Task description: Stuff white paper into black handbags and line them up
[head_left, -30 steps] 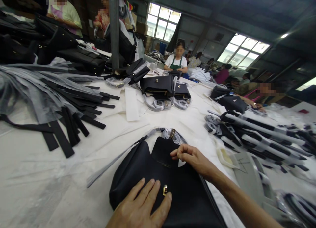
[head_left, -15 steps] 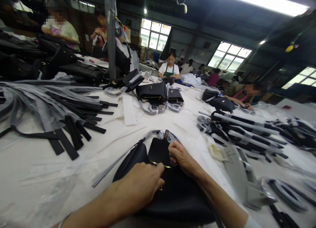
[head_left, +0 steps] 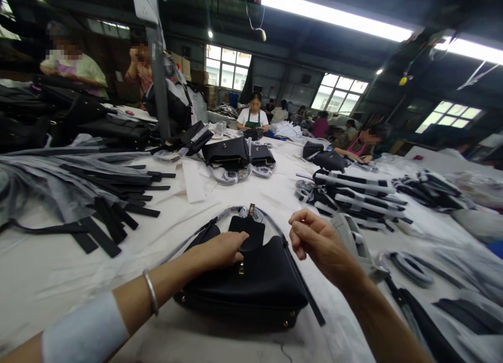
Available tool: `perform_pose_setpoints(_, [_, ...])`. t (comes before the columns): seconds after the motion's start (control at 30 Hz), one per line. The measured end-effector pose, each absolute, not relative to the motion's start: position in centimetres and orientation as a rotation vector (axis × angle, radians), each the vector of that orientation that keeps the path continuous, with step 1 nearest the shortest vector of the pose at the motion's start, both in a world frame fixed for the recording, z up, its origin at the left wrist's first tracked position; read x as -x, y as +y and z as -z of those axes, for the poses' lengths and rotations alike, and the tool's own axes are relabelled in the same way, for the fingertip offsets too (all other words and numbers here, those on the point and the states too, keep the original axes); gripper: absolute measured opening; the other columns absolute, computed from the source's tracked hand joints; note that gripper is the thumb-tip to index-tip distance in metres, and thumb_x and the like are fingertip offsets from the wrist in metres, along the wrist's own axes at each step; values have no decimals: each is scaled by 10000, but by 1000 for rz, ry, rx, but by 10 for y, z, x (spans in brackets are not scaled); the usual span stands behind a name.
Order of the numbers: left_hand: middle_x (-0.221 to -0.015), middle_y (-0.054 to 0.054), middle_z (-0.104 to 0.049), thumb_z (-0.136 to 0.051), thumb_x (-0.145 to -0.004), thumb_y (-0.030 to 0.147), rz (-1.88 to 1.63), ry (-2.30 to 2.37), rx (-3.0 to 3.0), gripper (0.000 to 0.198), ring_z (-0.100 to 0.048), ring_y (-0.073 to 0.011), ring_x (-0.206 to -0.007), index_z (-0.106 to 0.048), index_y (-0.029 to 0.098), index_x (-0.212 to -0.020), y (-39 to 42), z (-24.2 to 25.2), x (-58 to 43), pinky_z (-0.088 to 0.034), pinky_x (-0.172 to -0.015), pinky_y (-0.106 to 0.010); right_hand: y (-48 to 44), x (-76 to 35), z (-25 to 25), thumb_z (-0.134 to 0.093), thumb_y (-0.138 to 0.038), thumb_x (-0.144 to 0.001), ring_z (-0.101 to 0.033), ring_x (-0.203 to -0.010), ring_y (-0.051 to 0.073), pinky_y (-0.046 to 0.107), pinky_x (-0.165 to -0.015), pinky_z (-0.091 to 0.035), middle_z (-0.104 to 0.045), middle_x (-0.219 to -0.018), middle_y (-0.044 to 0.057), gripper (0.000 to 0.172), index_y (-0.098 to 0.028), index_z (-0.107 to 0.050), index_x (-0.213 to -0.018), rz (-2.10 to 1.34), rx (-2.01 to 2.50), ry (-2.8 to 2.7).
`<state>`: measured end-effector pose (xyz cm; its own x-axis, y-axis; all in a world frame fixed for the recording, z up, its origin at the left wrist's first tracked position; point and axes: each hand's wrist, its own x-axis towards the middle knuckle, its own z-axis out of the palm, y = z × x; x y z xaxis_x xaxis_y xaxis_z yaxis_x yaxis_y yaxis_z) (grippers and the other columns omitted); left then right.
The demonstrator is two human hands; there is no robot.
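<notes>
A black handbag (head_left: 251, 287) with a gold clasp and small gold feet lies on the table in front of me. Its strap, partly in clear wrap, loops behind it, and a black flap (head_left: 255, 232) with a gold-coloured end piece stands up at the back. My left hand (head_left: 222, 250) grips the bag's top edge beside the flap, thumb towards the clasp. To the right of the bag, my right hand (head_left: 320, 242) is raised and apart from it. Its fingers are curled in; whatever they may hold is hidden.
Wrapped black straps (head_left: 113, 195) fan out on the left. More handbags (head_left: 226, 152) sit further back. Bundled straps (head_left: 353, 193) and a grey tape dispenser (head_left: 356, 242) are on the right. Several co-workers sit around, one in a green apron (head_left: 253, 121) across the table.
My right hand has come away from the bag's opening to the right. My left hand has moved towards the bag's top edge. The view has shifted, showing more of the bag's lower front.
</notes>
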<state>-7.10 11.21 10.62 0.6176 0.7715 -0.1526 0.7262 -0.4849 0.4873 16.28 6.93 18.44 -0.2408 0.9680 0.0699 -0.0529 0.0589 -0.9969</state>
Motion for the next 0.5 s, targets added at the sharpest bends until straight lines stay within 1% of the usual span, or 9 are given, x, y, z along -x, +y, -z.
perform_pose_setpoints(0.07, [-1244, -136, -652, -643, -816, 167, -111, 1181, -2357, 595, -620, -289, -1150, -470, 155, -1385, 111, -104, 69, -474, -986, -376, 74, -165, -180, -617, -384, -906, -600, -575, 142, 256, -556, -460, -661, -689, -6, 180, -212, -635, -954, -1092, 1165, -1643])
perform_pose_setpoints(0.1, [-1256, -140, -645, -652, -813, 168, -110, 1188, -2371, 583, -612, -292, -1163, -481, 153, -1369, 110, -103, 68, -468, -996, -378, 81, -162, -174, -579, -330, -926, -642, -666, 162, 277, -631, -497, -695, -761, 16, 159, -210, -665, -983, -907, 1239, -1838])
perform_pose_setpoints(0.17, [-1287, -149, -624, -652, -818, 166, -116, 1217, -2400, 529, -590, -298, -1199, -510, 153, -1328, 108, -100, 66, -450, -1024, -389, 100, -153, -157, -538, -214, -930, -672, -864, 189, 299, -786, -514, -726, -930, 49, 198, -214, -705, -1036, -519, 1330, -2284])
perform_pose_setpoints(0.2, [-1291, -153, -619, -648, -822, 165, -120, 1236, -2412, 501, -584, -304, -1207, -524, 152, -1307, 106, -98, 66, -447, -1029, -399, 110, -147, -147, -534, -165, -919, -668, -926, 202, 305, -830, -507, -725, -984, 62, 222, -212, -720, -1031, -364, 1347, -2481])
perform_pose_setpoints(0.23, [-1285, -157, -620, -644, -826, 164, -125, 1256, -2421, 476, -585, -311, -1205, -536, 150, -1289, 105, -96, 66, -450, -1025, -409, 120, -141, -136, -533, -126, -905, -664, -950, 215, 311, -843, -504, -723, -1003, 79, 236, -203, -735, -1000, -258, 1354, -2638])
perform_pose_setpoints(0.27, [-1267, -160, -627, -640, -829, 164, -131, 1276, -2427, 453, -592, -318, -1192, -547, 147, -1271, 103, -94, 66, -458, -1014, -417, 129, -135, -125, -533, -95, -889, -666, -933, 228, 319, -827, -507, -722, -979, 98, 240, -187, -747, -945, -202, 1358, -2747])
perform_pose_setpoints(0.37, [-1194, -149, -650, -640, -831, 175, -149, 1319, -2429, 371, -619, -319, -1138, -587, 149, -1197, 101, -90, 67, -481, -974, -406, 146, -120, -94, -529, -41, -856, -665, -854, 260, 358, -768, -513, -716, -884, 144, 242, -144, -739, -798, -188, 1358, -2882])
perform_pose_setpoints(0.5, [-1129, -117, -664, -630, -842, 197, -179, 1373, -2400, 297, -638, -301, -1088, -607, 170, -1137, 102, -90, 69, -496, -932, -382, 153, -109, -72, -521, -47, -863, -648, -862, 302, 428, -769, -502, -706, -923, 194, 217, -109, -721, -805, -208, 1327, -2943])
